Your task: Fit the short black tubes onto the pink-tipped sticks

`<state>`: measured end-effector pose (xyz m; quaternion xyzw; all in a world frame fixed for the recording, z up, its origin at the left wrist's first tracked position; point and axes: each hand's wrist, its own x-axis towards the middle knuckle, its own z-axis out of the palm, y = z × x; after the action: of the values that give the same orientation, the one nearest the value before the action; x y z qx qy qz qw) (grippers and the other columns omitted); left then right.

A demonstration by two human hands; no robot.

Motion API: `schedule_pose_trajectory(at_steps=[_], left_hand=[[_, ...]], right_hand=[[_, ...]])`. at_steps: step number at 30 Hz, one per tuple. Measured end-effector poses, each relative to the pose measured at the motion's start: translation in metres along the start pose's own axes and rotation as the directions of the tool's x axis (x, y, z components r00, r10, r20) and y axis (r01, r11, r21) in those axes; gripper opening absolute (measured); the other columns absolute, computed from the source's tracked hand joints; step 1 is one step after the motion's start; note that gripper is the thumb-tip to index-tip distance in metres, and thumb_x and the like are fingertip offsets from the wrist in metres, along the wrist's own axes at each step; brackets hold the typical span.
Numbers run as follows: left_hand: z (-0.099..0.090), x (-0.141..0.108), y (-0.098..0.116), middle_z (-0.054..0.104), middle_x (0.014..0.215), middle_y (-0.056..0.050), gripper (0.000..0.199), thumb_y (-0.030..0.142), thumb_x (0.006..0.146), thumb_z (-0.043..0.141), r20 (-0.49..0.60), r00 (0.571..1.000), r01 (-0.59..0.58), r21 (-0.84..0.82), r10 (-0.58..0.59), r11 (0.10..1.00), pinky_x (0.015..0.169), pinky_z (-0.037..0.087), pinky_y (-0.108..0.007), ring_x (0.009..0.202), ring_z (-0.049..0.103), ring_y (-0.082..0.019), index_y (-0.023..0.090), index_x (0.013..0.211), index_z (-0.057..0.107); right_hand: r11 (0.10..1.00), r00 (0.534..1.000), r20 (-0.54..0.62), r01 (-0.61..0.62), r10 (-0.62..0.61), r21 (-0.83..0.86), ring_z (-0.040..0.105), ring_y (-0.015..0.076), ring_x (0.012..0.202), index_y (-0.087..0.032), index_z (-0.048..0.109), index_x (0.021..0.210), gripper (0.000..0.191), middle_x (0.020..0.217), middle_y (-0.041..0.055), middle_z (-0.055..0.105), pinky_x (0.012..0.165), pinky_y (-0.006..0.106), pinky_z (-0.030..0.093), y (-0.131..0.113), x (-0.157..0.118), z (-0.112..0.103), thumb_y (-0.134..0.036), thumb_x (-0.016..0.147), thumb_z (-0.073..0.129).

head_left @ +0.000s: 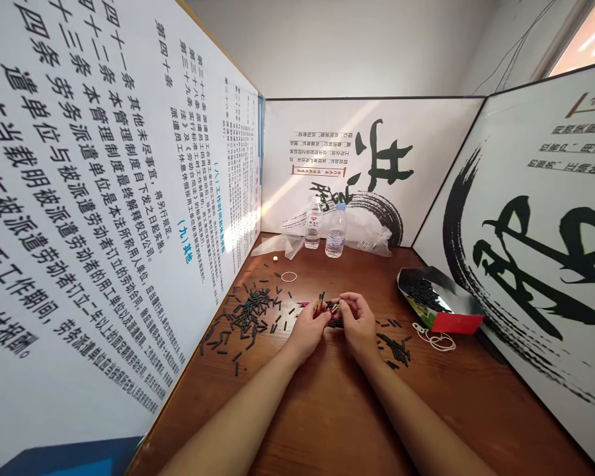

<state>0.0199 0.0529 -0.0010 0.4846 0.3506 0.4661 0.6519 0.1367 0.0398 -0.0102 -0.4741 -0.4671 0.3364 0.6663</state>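
Left hand (308,325) grips a bundle of thin sticks (320,303); right hand (357,318) pinches one beside it (bundling, apparently), loose black sticks (250,314) lying left.

Bright daylight enters from the window (582,36) at upper right, throwing slanted streaks across the back panel (327,132) and glare on the left panel (104,198). Wide-angle distortion bends the edges; the centre is sharp and shadows are soft
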Motion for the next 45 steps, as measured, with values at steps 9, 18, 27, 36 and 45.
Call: schedule_pose_trajectory(at_steps=[9, 18, 27, 36, 45], left_hand=[[0.0014, -0.0006, 0.0010, 0.046, 0.060, 0.004, 0.016, 0.028, 0.075, 0.063, 0.006, 1.000, -0.006, 0.009, 0.006, 1.000, 0.053, 0.035, -0.020, 0.055, 0.043, -0.009, 0.018, 0.079, 0.052], [-0.0005, 0.0019, -0.0049, 0.041, 0.059, 0.006, 0.017, 0.029, 0.079, 0.059, 0.010, 1.000, -0.002, 0.059, 0.002, 0.998, 0.050, 0.032, -0.018, 0.052, 0.037, -0.007, 0.019, 0.076, 0.046], [-0.0004, 0.0018, -0.0062, 0.040, 0.061, 0.006, 0.022, 0.034, 0.079, 0.060, -0.004, 1.000, -0.011, 0.043, 0.011, 0.999, 0.052, 0.034, -0.018, 0.055, 0.040, -0.008, 0.020, 0.078, 0.044], [0.0005, 0.0018, -0.0029, 0.038, 0.058, 0.007, 0.016, 0.030, 0.081, 0.054, 0.027, 0.999, 0.027, -0.014, -0.026, 1.000, 0.049, 0.027, -0.019, 0.049, 0.031, -0.007, 0.020, 0.078, 0.042], [0.0001, 0.0010, -0.0019, 0.037, 0.058, 0.007, 0.020, 0.033, 0.082, 0.055, 0.036, 0.999, 0.039, -0.014, -0.038, 0.999, 0.048, 0.023, -0.019, 0.048, 0.027, -0.006, 0.020, 0.078, 0.040]], right_hand=[[1.000, 1.000, 0.018, 0.016, -0.016, -0.003, 0.052, 0.0115, 0.056, -0.019, 0.054, 0.094, 0.027, 0.078, 0.0024, 0.064, 0.058, 0.026, 0.048, -0.0037, -0.0018, -0.0007, -0.043, 0.082, 0.060], [1.000, 0.999, 0.043, 0.002, -0.003, 0.005, 0.051, 0.0102, 0.053, -0.019, 0.055, 0.095, 0.027, 0.073, -0.0005, 0.061, 0.053, 0.024, 0.046, -0.0027, -0.0027, 0.0017, -0.043, 0.082, 0.061], [0.999, 0.998, 0.064, -0.008, 0.010, -0.041, 0.060, 0.0143, 0.067, -0.019, 0.061, 0.100, 0.035, 0.084, 0.0036, 0.064, 0.059, 0.025, 0.051, -0.0043, -0.0040, 0.0028, -0.044, 0.077, 0.066], [0.998, 0.998, 0.054, 0.021, -0.017, -0.065, 0.056, 0.0125, 0.062, -0.019, 0.060, 0.104, 0.034, 0.082, 0.0028, 0.063, 0.057, 0.024, 0.048, -0.0029, -0.0035, 0.0022, -0.040, 0.077, 0.066], [0.996, 0.998, 0.056, -0.014, 0.019, -0.085, 0.058, 0.0137, 0.065, -0.017, 0.061, 0.103, 0.036, 0.084, 0.0039, 0.064, 0.059, 0.025, 0.049, -0.0006, -0.0032, 0.0022, -0.041, 0.076, 0.067]])
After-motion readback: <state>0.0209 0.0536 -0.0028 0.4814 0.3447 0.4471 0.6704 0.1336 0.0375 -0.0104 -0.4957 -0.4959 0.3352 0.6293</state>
